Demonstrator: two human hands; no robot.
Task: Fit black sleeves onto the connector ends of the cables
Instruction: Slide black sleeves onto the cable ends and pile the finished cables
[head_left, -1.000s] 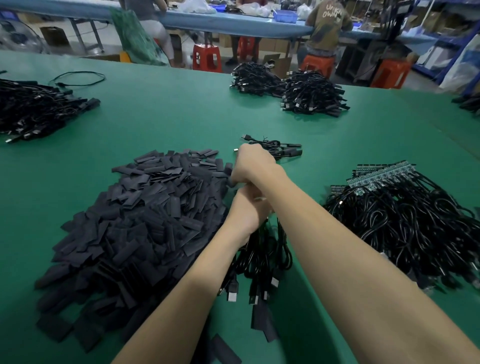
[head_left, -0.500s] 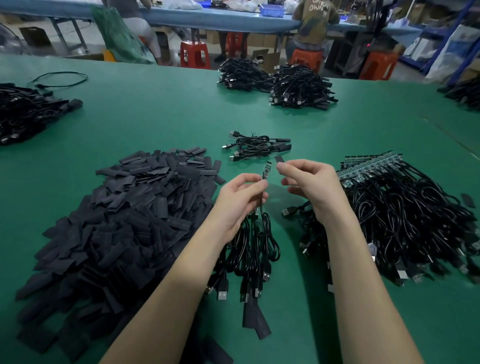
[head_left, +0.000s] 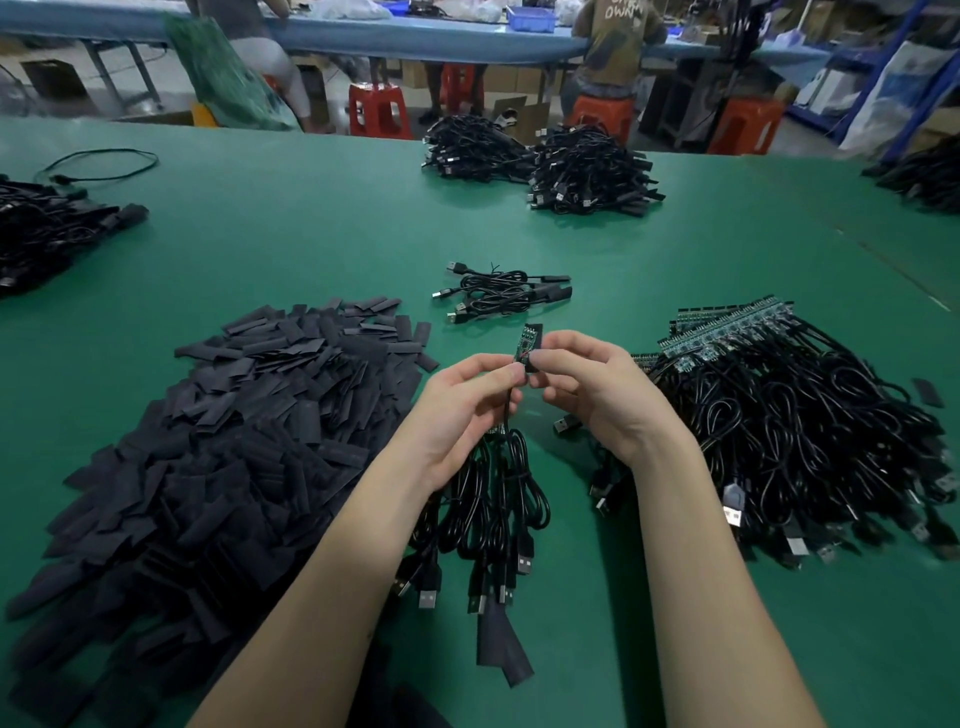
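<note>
Left hand pinches the cable below its small circuit-board end — light, stiff, probably fragile. Right hand pinches a black sleeve — thin, floppy; best held at its edges.

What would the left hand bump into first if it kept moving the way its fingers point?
Probably the right hand, since the left hand points toward it across the circuit-board connector; depth is unclear.

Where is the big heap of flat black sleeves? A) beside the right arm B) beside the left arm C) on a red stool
B: the heap of flat black sleeves lies on the green table, on the left arm's side.
</note>
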